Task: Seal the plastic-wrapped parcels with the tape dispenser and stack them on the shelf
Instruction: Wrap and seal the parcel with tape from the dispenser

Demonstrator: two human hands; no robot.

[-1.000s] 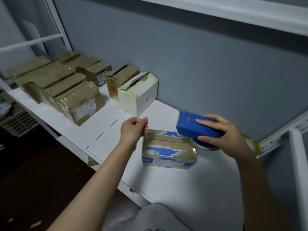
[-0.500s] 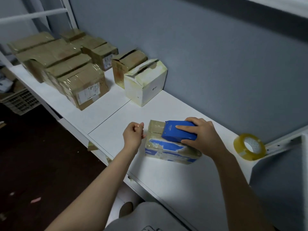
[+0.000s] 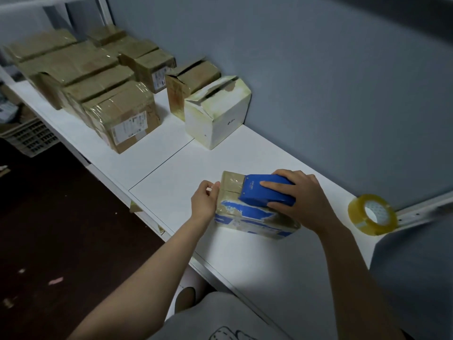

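1. Head view: a grey wall [image 3: 318, 69] fills the frame from 12 to 3 o'clock. Its top right corner is blurred.
2. A white shelf [image 3: 171, 187] runs from 10 o'clock to 5 o'clock, with a seam across its boards. A dark floor [image 3: 61, 229] lies at 8 o'clock.
3. Brown parcels [image 3: 98, 77] wrapped in clear film crowd the shelf at 10 to 11 o'clock. Their far ones are soft and cut off, and their white labels are too small to read.
4. A white box [image 3: 218, 111] with torn top flaps stands at 12 o'clock. Its small grey logo is illegible.
5. The parcel [image 3: 245, 217], blue and white under film, lies at centre on the shelf. Its print is hidden.
6. The right hand [image 3: 301, 200] grasps the blue tape dispenser [image 3: 267, 190] on top of the parcel. The gold lettering on the dispenser cannot be read.
7. The left hand [image 3: 204, 202] is at the parcel's 9 o'clock end, fingers curled. I cannot tell whether they pinch anything.
8. A yellowish tape roll [image 3: 372, 214] leans at 3 o'clock.
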